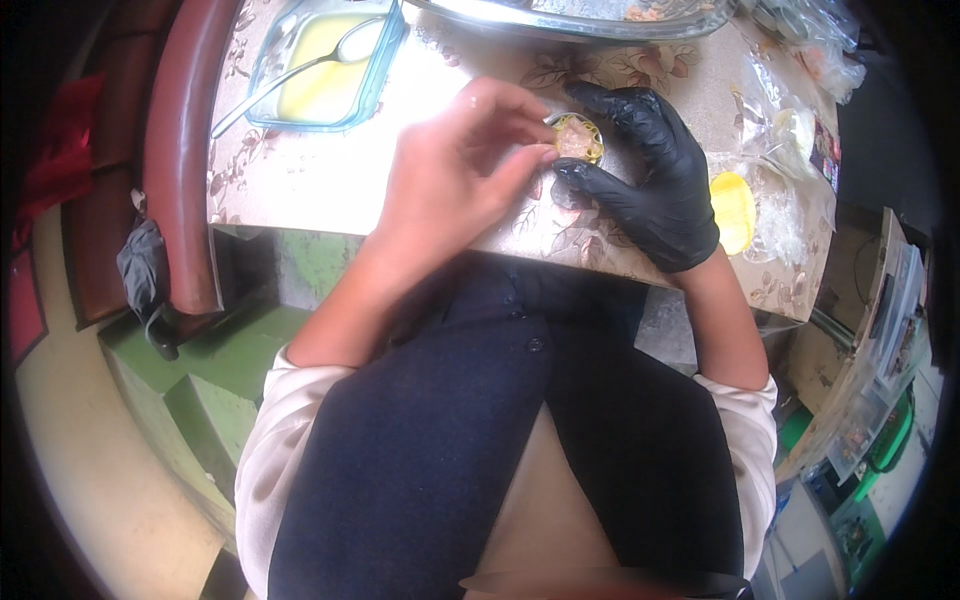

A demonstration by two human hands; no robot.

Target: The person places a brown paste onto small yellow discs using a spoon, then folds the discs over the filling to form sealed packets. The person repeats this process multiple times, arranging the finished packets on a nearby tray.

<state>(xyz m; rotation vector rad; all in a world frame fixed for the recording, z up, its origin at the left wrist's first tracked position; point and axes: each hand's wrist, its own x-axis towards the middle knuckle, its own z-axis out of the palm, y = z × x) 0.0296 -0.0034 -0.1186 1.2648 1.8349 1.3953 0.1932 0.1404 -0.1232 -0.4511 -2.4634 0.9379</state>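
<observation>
A small round cup (601, 148) with a pale rim stands on the table between my hands. Inside it sits a yellow wrapper (597, 131) with a ruffled edge, filled with pinkish minced filling (575, 139). My bare left hand (462, 165) comes from the left, its thumb and fingertips closed at the wrapper's left edge. Around the cup's right side curves my right hand (655, 170) in a black glove, thumb at the near side and fingers at the far side. The exact contact under the fingertips is partly hidden.
A glass dish (345, 127) of yellow liquid holds a metal spoon (290, 76) at the far left. Beyond my hands lies a large clear tray (600, 27). At right are yellow round wrappers (733, 212) and clear plastic bags (790, 135) on the flowered tablecloth (310, 185).
</observation>
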